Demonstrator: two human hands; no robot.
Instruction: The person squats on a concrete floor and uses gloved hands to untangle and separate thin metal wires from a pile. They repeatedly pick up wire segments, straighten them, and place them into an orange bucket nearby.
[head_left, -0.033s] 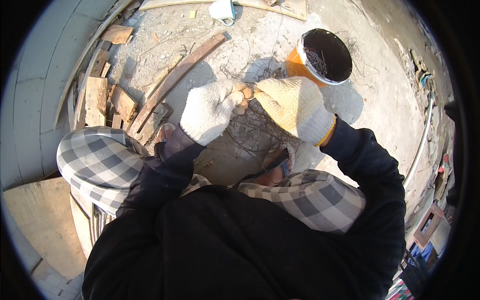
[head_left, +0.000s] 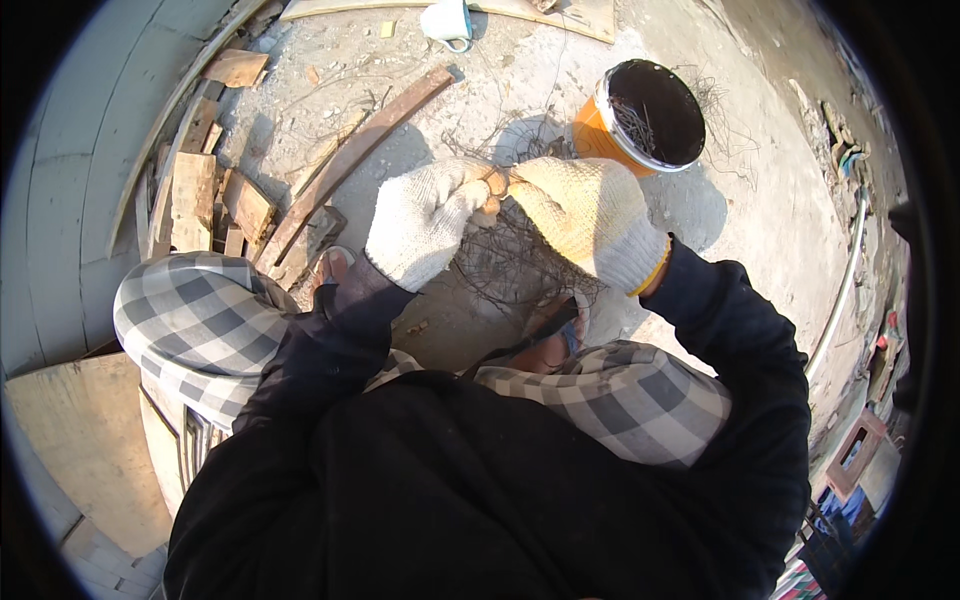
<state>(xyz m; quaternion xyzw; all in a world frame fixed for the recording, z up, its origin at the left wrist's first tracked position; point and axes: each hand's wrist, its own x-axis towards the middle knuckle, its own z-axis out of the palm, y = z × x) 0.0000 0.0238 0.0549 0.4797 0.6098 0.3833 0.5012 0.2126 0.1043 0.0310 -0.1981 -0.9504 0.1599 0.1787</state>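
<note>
My left hand (head_left: 425,225), in a whitish knit work glove, is closed with its worn fingertips pinched together. Against it, fingertip to fingertip, my right hand (head_left: 592,215) is also closed, in a similar glove with a yellow-edged cuff. Whatever lies between the fingers is too small or hidden to make out. Below and behind the hands a tangle of thin dark wires (head_left: 512,262) spreads over the ground between my feet. Just beyond my right hand stands an orange bucket (head_left: 592,130) with a white rim and a dark inside, holding more wire pieces (head_left: 632,125).
A long reddish-brown wood strip (head_left: 365,145) slants across the ground on the left, beside broken wood pieces (head_left: 192,200). A light-coloured mug (head_left: 444,20) lies at the far side near a board (head_left: 560,15). A plywood sheet (head_left: 85,440) is at my lower left.
</note>
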